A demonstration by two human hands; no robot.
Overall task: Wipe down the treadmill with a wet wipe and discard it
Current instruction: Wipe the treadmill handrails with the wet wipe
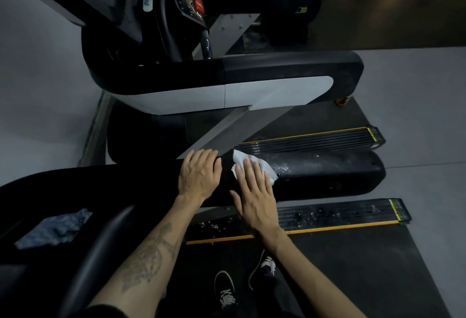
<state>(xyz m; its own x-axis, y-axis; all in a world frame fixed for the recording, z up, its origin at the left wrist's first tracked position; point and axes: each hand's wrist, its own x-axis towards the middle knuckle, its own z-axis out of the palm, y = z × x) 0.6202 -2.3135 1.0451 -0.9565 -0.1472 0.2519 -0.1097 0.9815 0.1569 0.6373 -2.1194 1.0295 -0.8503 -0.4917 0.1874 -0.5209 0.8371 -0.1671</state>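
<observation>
A white wet wipe (239,160) lies spread on the black handrail (327,173) of the treadmill I stand on. My right hand (254,191) presses flat on the wipe with straight fingers. Just left of it, my left hand (199,173) rests on the same rail, its fingertips curving over the far edge. Wet streaks shine on the rail to the right of the wipe. The belt (353,267) lies below, with droplets on its yellow-edged side strip (340,213).
A blue-grey cloth (55,226) lies in the console tray at the lower left. A second treadmill (227,83) with a red stop button (198,4) stands beyond. My two black shoes (224,290) stand on the belt. Grey floor lies on the right.
</observation>
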